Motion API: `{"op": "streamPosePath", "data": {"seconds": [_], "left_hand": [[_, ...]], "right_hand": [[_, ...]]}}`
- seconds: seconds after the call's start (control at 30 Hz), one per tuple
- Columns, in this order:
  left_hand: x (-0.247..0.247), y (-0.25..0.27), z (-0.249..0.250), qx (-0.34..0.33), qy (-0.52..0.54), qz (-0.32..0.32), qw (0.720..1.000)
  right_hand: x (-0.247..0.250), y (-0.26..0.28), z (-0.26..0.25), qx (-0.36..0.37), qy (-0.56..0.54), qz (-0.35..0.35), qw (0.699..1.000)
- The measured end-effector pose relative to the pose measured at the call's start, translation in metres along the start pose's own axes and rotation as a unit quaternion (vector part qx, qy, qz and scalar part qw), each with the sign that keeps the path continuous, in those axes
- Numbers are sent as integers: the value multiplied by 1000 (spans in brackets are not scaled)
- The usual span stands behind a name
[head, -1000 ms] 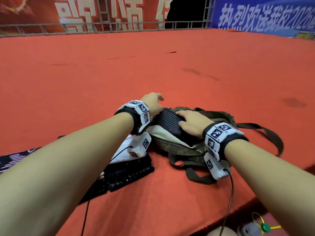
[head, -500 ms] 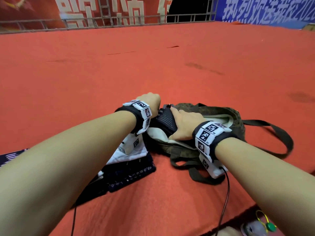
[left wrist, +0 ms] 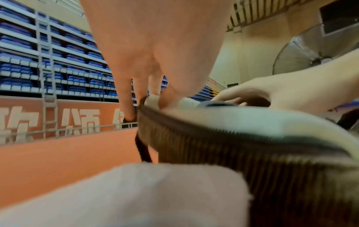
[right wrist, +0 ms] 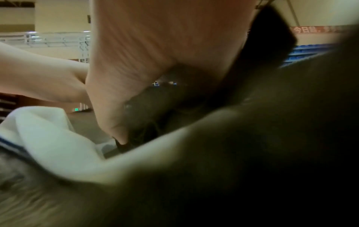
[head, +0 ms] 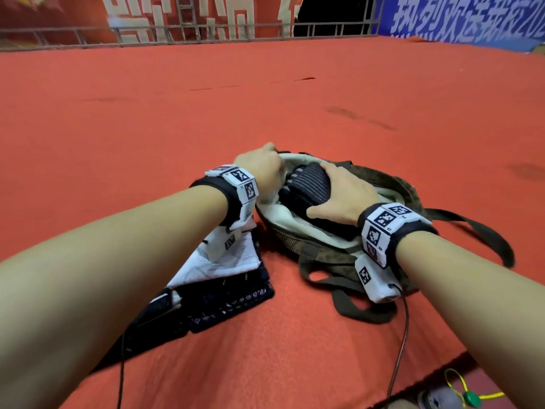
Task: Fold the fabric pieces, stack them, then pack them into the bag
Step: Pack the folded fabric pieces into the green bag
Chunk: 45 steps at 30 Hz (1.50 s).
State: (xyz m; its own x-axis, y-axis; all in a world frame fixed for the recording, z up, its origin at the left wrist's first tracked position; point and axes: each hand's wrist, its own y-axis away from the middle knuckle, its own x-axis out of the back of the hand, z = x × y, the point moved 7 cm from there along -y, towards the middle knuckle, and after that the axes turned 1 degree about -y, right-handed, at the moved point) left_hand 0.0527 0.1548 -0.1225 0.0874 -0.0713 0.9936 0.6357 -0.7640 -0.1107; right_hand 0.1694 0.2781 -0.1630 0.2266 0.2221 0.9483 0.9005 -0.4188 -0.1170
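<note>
An olive corduroy bag (head: 392,187) with a cream lining lies on the red table, its mouth facing left. My left hand (head: 262,169) pinches the far-left rim and holds the mouth up; in the left wrist view the fingers (left wrist: 147,95) curl over the bag's ribbed edge (left wrist: 233,153). My right hand (head: 345,193) grips a folded dark striped fabric (head: 306,184), fingers on top and thumb along its near side, with the bundle sitting inside the lined opening. In the right wrist view the thumb (right wrist: 120,107) presses the dark fabric (right wrist: 155,107). The bundle's lower part is hidden.
Under my left wrist lies a stack of folded pieces, a white one (head: 224,261) on top of dark navy ones (head: 230,296). The bag's strap (head: 483,231) loops out to the right. The table edge (head: 442,364) runs at the lower right, and a metal railing (head: 206,31) runs along the back.
My left hand has taken the bag's rim and pulled the mouth wider. My right hand has pushed the striped fabric further into the lined opening.
</note>
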Motion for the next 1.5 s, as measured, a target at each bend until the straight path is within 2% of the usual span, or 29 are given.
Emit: {"op": "streamPosePath", "data": {"seconds": [0.13, 0.23, 0.33, 0.4, 0.5, 0.57, 0.7, 0.8, 0.9, 0.97, 1.03, 1.13, 1.3, 1.37, 1.5], "left_hand": [[-19, 3, -9, -24, 1, -78, 997], [-6, 2, -9, -46, -28, -37, 998], [5, -2, -5, -53, -29, 3, 998], [5, -3, -4, -45, -31, -5, 998], [-4, 1, 1, -44, -47, -21, 998], [-9, 5, 2, -48, -52, -23, 997], [-5, 7, 1, -48, -46, -10, 998], [3, 7, 6, -63, -26, 1, 998], [8, 11, 11, -80, -22, 16, 996], [8, 13, 13, -87, -29, 17, 996], [7, 14, 13, -86, -42, 13, 995], [4, 13, 7, -68, -51, 6, 996], [-7, 10, 5, -58, -42, -24, 997], [-11, 8, 6, -63, -35, -34, 997], [-19, 7, 6, -68, -43, -76, 994]], "right_hand": [[-5, -18, -11, 78, 48, -42, 995], [-4, -30, -32, 182, 97, -63, 977], [-9, -41, -46, 222, 132, -79, 963], [-19, -44, -47, 223, 161, -92, 957], [-35, -39, -43, 233, 270, -103, 929], [-35, -36, -45, 228, 296, -113, 921], [-33, -37, -54, 230, 174, -154, 945], [-37, -38, -58, 238, 94, -143, 956], [-33, -46, -52, 211, 109, -102, 966], [-33, -51, -44, 200, 160, -71, 964], [-38, -54, -41, 192, 196, -75, 959], [-40, -51, -47, 207, 237, -50, 948], [-18, -43, -60, 231, 232, 34, 944], [-17, -41, -65, 230, 220, 29, 948], [-36, -39, -65, 198, 176, -47, 963]]}}
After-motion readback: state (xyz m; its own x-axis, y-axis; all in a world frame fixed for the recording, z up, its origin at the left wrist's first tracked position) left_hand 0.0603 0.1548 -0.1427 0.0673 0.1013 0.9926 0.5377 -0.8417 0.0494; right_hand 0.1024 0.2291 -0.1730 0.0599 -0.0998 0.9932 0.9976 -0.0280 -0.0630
